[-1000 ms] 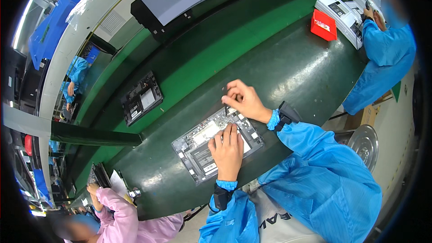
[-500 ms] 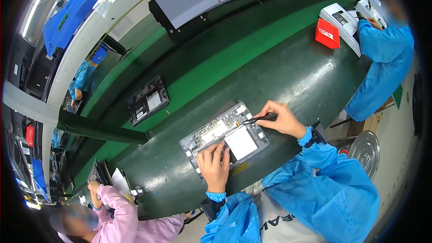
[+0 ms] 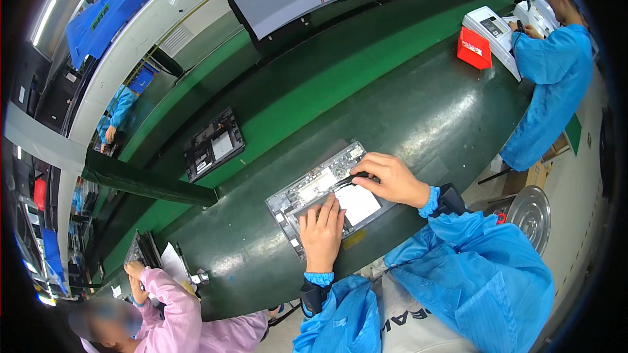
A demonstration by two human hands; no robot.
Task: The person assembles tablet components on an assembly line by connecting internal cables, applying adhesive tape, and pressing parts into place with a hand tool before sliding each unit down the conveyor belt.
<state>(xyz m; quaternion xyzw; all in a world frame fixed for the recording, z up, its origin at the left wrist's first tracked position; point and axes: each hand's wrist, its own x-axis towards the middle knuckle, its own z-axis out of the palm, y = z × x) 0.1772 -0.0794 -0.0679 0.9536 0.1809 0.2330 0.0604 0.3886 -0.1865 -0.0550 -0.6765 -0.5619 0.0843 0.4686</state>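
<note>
An opened laptop base (image 3: 282,208) lies at a slant on the dark green bench in front of me, its circuit board showing. A white-labelled rectangular part (image 3: 361,206) fills much of its right half. My right hand (image 3: 396,182) pinches dark tweezers (image 3: 344,182), whose tips point down at the middle of the board. What the tips touch is too small to make out. My left hand (image 3: 320,234) rests with fingers stretched out on the near left part of the base, covering some of it.
A second opened laptop base (image 3: 214,146) lies farther left, beyond a dark post (image 3: 150,186). At the far right are a red bin (image 3: 473,48) and a white device with a co-worker in blue (image 3: 549,85). A co-worker in pink (image 3: 173,314) sits at lower left.
My right hand has moved left and inward with the tweezers, bringing their tips nearer the board's middle. My left hand has shifted slightly right, its fingers now flatter.
</note>
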